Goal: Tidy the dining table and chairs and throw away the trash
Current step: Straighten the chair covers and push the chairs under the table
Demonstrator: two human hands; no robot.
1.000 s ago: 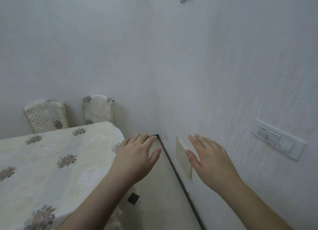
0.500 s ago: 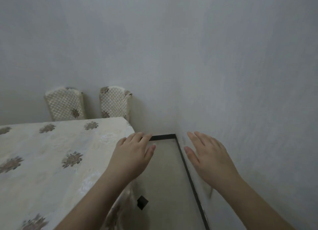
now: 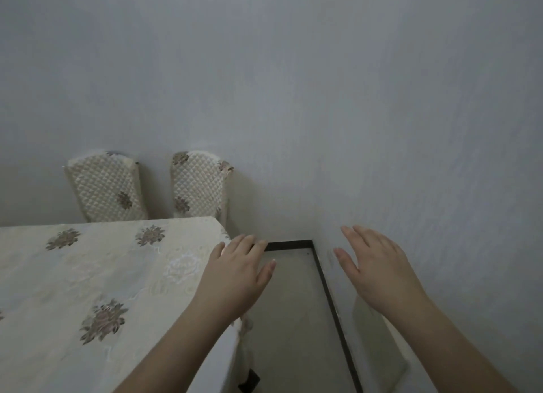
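Observation:
The dining table (image 3: 88, 275) fills the lower left, covered by a cream cloth with brown flower prints. Two chairs (image 3: 107, 187) (image 3: 198, 184) with quilted cream back covers stand behind its far edge against the wall. My left hand (image 3: 238, 275) hovers palm down over the table's right corner, fingers straight and holding nothing. My right hand (image 3: 379, 272) is stretched out in front of the right wall, fingers spread, empty too. No trash shows on the visible part of the cloth.
A narrow strip of floor (image 3: 291, 319) runs between the table and the right wall (image 3: 440, 157), edged by a dark skirting line (image 3: 332, 304). A small dark object (image 3: 249, 381) lies on the floor near the table's hanging cloth.
The view has swung left, so the wall switch and pale plate left the frame and more of the table and chairs shows. Both hands stay open and raised.

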